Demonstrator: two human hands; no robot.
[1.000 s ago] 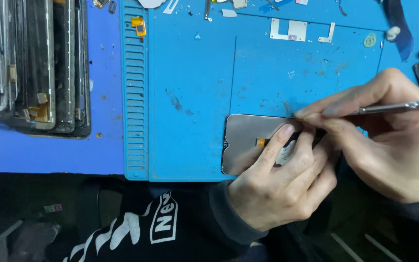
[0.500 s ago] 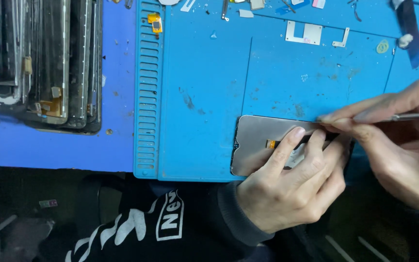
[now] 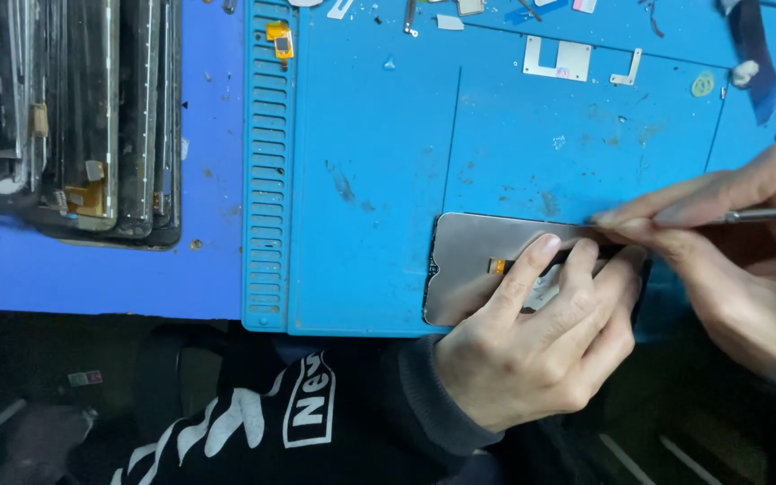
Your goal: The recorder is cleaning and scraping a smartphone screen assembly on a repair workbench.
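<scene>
- Here, at the far left, a stack of dark phone screens (image 3: 92, 117) lies on the blue bench, well apart from the work.
- Next comes the blue work mat (image 3: 361, 180), with small loose parts (image 3: 557, 57) scattered along its far edge.
- The grey phone display panel (image 3: 469, 269) lies flat at the mat's near edge, its long axis running left to right.
- The left hand (image 3: 532, 350) comes up from the near side and presses the panel down with flat, spread fingers; it pins rather than grasps.
- The right hand (image 3: 729, 260) closes thumb and fingers on a thin metal tool (image 3: 765, 216), whose shaft lies nearly level, parallel to the panel's long axis. The tip, hidden by the fingertips, meets the panel's far long edge toward its right end, so the work lies just left of that grip.
- Against the earlier frames, the mat and stack sit further right in view; both hands keep the same hold on panel and tool.
</scene>
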